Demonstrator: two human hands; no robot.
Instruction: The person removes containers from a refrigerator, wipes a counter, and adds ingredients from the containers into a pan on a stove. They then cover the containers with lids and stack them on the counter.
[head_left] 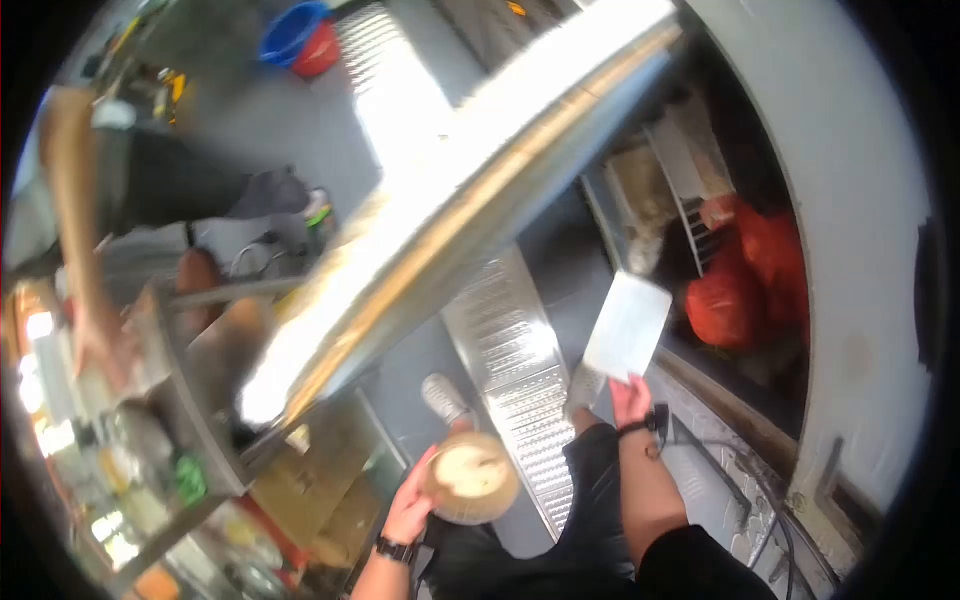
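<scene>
My left hand is closed on the left rim of a round, brownish bowl held low in front of my legs. Pale, light-coloured food lies inside it. Out to the right, my right hand grips the lower edge of a flat white rectangular piece with rounded corners. It tilts up and away from me; I cannot tell whether it is a lid or a tray.
A bright, blurred counter edge cuts diagonally across the view. At right, an open cabinet holds red bags. A metal drain grate runs along the floor. Another person's arm reaches over the cluttered left counter. Blue and red buckets stand far back.
</scene>
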